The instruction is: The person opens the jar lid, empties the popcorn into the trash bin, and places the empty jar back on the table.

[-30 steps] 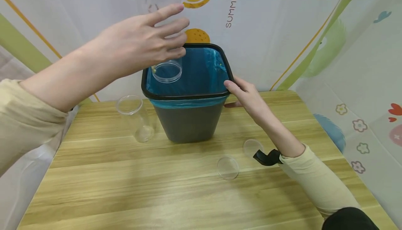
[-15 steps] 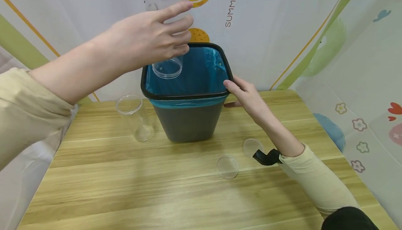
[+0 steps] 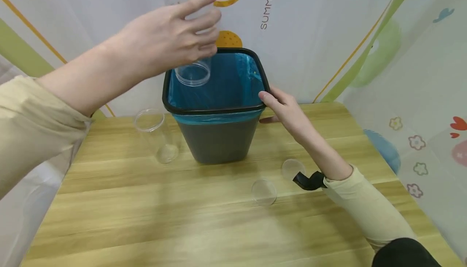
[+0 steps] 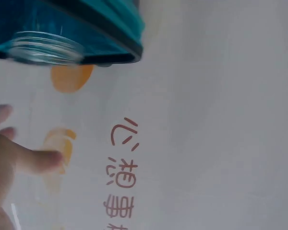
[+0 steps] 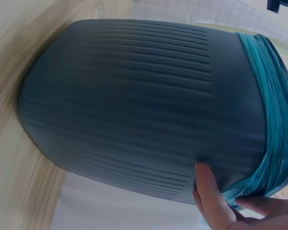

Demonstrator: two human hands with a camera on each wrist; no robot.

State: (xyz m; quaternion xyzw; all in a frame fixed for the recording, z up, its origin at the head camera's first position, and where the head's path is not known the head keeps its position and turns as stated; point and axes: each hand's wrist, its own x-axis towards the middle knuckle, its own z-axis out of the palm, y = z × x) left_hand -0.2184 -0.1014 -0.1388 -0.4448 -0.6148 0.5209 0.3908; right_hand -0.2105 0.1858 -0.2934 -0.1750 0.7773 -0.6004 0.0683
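A clear plastic cup [image 3: 193, 78] hangs tipped over a grey bin [image 3: 219, 143], ringed rim down within the outline of the bin's mouth. My left hand [image 3: 168, 36] grips the cup around its side from the left, its index finger fairly straight along it. Brown marks show on the cup near the top edge of the head view. Blue plastic liner [image 3: 233, 82] covers the inside of the bin and folds over its black rim. On the bin's right corner my right hand [image 3: 288, 111] holds the rim, thumb on top and fingers against the outer wall [image 5: 134, 115].
Left of the bin stands a second clear cup [image 3: 157, 133], upright on the wooden table [image 3: 127, 214]. Two clear round lids [image 3: 264, 192] lie in front of the bin, toward the right forearm. Behind hangs a printed white curtain [image 3: 310, 36].
The held cup has risen slightly, after shifting a little right and back left. A small yellowish bit at its lower rim a second ago no longer shows. The right hand stays put.
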